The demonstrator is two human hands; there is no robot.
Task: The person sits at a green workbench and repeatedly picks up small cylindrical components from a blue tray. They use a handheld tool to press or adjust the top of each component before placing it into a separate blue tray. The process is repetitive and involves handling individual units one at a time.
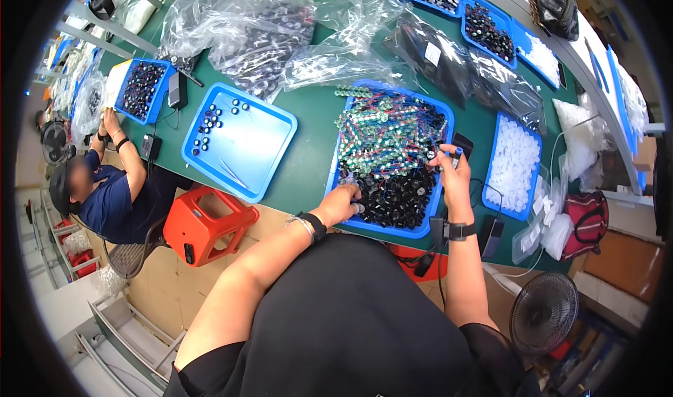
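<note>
A blue tray (336,160) in front of me holds a heap of small black caps at its near end and several green wired parts at its far end. My left hand (341,202) rests at the tray's near left corner, fingers curled down among the black caps. My right hand (451,165) is raised over the tray's right edge and pinches a small dark part between thumb and fingers. Both wrists wear dark bands.
A second blue tray (266,148) with a few black caps and tweezers lies to the left. A tray of white parts (499,134) sits right. Clear plastic bags (266,25) fill the far table. A seated person (112,186) works at left. An orange stool (207,225) and a fan (543,313) stand below.
</note>
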